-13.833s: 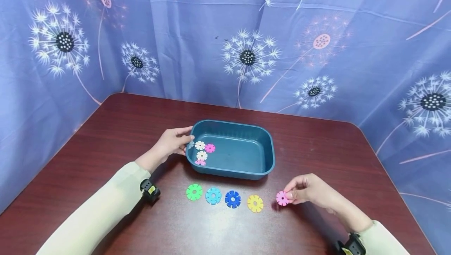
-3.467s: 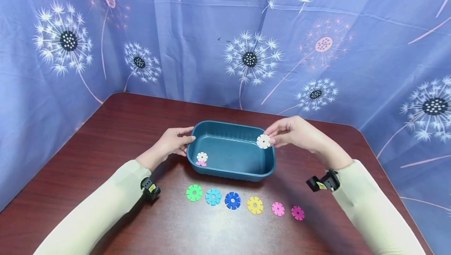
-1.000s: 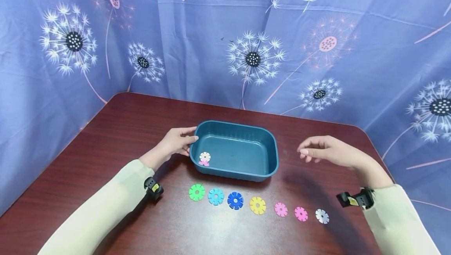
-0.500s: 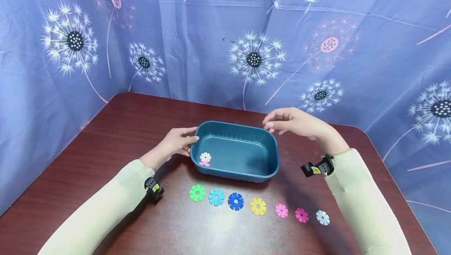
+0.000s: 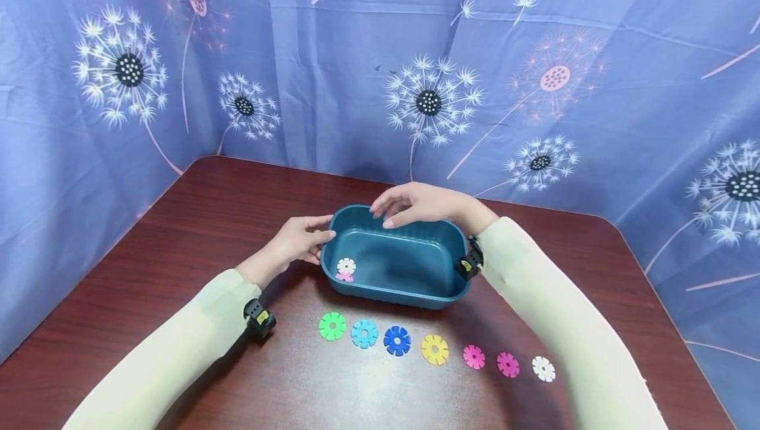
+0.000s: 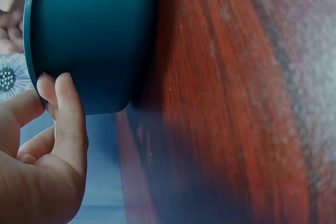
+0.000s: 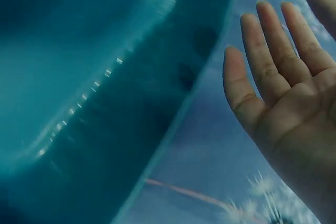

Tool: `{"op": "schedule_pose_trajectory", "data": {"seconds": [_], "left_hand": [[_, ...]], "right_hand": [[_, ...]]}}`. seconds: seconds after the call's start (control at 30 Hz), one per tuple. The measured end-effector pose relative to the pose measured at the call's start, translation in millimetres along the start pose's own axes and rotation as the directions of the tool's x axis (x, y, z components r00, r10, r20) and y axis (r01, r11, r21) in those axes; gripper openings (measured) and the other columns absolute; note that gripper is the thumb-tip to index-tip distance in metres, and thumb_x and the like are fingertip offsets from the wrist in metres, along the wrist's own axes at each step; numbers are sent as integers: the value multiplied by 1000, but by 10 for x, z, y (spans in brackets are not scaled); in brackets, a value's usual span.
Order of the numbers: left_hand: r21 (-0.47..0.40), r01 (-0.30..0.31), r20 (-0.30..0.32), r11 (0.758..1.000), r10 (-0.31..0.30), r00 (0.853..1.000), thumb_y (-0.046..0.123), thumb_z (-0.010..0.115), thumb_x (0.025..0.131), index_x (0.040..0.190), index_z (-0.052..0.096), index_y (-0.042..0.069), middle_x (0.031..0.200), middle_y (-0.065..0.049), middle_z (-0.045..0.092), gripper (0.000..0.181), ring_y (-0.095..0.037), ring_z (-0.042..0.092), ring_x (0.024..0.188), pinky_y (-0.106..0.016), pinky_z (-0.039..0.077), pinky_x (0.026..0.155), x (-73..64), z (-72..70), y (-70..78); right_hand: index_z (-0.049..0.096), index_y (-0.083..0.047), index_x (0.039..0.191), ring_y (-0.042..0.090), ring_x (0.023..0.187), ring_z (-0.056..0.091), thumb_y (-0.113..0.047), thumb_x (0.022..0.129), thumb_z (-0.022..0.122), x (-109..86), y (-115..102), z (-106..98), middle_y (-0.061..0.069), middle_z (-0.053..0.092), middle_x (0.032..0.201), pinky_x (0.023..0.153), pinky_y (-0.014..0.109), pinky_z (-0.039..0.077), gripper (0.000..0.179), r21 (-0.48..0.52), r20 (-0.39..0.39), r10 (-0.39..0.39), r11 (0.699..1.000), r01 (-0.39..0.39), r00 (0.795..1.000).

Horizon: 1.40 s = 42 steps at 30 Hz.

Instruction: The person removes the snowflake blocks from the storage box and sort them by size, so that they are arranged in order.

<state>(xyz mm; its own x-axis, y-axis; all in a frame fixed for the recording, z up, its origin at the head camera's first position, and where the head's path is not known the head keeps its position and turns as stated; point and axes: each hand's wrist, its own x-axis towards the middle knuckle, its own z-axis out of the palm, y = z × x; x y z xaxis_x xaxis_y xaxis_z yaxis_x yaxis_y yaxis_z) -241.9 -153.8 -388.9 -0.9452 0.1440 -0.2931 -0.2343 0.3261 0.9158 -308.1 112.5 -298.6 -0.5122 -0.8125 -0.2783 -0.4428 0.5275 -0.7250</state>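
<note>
A dark teal plastic basin [image 5: 398,299] stands on the table. My left hand [image 5: 297,240] holds its left end, thumb over the rim and fingers against the outer wall; the left wrist view shows this grip on the basin's wall [image 6: 94,35]. My right hand [image 5: 418,204] is above the far side of the basin, holding nothing. In the right wrist view the right hand's palm [image 7: 294,103] shows, with the fingers relaxed and spread. Inside the basin's near left corner lie a white notched disc [image 5: 346,266] and a pink notched disc [image 5: 344,277], partly overlapping.
In front of the basin runs a row of flat notched discs: green [image 5: 332,316], light blue [image 5: 364,324], dark blue [image 5: 392,345], yellow [image 5: 435,339], two pink ones and a white disc [image 5: 539,374]. A dandelion-print curtain [image 5: 332,87] hangs behind the table [image 5: 178,232].
My right hand has moved left from beside the basin to over it. Earlier it held a white disc, which now lies at the row's right end. The left hand keeps its grip.
</note>
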Motion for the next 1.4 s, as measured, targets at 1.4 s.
{"op": "schedule_pose_trajectory", "data": {"seconds": [1.4], "left_hand": [[-5,-8,4,1000,8,1000,16,62,103,154,46,8,64,1,59,55,-5,59,51,-20,58,55,-2,-2,-17]], "right_hand": [[74,0,105,11,85,67,-2,93,71,701,339,638,13,74,99,75,22,60,12,-146,-43,35,988,-41,998]]}}
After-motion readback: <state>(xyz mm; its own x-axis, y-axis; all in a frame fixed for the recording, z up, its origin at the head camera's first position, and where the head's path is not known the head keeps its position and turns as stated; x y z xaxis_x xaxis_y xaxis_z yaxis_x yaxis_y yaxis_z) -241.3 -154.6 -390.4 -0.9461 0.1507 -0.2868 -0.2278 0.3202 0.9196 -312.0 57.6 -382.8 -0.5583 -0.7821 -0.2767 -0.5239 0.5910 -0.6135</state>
